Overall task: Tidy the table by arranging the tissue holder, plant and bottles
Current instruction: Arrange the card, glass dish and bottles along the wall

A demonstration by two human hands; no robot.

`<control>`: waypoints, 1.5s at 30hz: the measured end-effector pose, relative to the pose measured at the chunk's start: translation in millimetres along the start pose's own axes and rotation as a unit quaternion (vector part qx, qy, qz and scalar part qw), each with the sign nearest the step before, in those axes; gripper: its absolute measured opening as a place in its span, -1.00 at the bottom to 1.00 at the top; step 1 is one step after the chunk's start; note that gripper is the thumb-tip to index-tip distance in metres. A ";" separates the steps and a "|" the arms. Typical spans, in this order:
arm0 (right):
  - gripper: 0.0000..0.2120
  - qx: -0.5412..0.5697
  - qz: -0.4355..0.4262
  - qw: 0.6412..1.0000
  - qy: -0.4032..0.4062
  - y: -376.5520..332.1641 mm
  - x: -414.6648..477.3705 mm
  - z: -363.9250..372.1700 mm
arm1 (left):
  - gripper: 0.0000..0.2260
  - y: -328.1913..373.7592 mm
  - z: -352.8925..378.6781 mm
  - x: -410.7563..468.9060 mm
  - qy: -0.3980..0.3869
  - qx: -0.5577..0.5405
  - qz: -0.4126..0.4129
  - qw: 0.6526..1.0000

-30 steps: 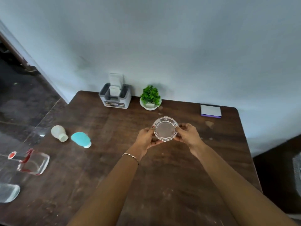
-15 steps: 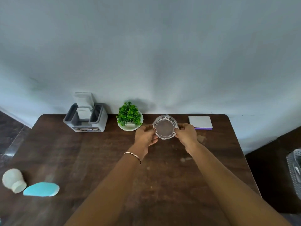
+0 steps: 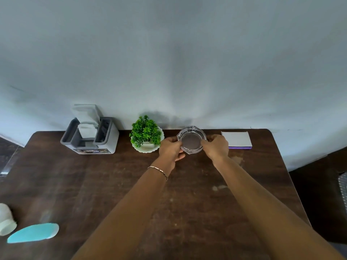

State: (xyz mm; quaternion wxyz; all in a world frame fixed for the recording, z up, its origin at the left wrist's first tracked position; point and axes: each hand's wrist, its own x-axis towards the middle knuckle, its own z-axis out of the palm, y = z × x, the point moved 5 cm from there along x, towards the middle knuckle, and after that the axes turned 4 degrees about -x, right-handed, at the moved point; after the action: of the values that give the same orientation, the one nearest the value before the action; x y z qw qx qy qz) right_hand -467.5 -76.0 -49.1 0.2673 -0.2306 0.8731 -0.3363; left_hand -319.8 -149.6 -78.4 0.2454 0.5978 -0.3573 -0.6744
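Observation:
A clear glass ashtray sits near the table's back edge, gripped on both sides by my left hand and my right hand. Just left of it stands a small green plant in a white scalloped pot. Farther left, against the wall, is the grey and white tissue holder with tissues sticking up. Two small bottles lie on their sides at the front left: a white bottle and a turquoise bottle.
A white notepad with a purple edge lies right of the ashtray by the wall. The dark wooden table ends at the wall behind; a dark floor drops off at the right edge.
Both hands have carried the ashtray away from me toward the back edge, between the plant and the notepad. The view has swung right, and the glass items at far left have left the frame.

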 end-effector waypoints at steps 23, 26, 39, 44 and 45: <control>-0.53 -0.005 -0.164 0.986 -0.006 -5.6 -124.9 -6.1 | -0.64 -22.4 -48.6 -121.4 -0.024 -0.038 0.029 0.999; -0.53 0.005 -0.210 0.977 -0.042 -6.3 -162.4 8.5 | -0.70 -40.9 -86.5 -152.1 0.009 -0.061 0.037 0.997; -0.57 0.002 -0.350 0.900 -0.259 -42.4 -320.6 120.2 | -0.83 -129.7 -296.0 -255.7 0.228 -0.189 0.071 0.952; -0.52 -0.026 -0.373 0.872 -0.315 -55.4 -355.8 163.6 | -0.88 -144.3 -352.0 -267.7 0.279 -0.243 0.079 0.926; -0.50 -0.025 -0.374 0.869 -0.322 -59.3 -361.0 172.1 | -0.88 -143.5 -361.7 -267.7 0.284 -0.244 0.082 0.924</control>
State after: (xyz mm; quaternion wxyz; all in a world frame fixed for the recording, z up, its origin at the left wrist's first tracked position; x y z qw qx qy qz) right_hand -76.2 14.8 -3.1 0.3818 -0.6419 0.5954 -0.2962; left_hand 93.2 74.7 -31.6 0.5293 0.6543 -0.1445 -0.5203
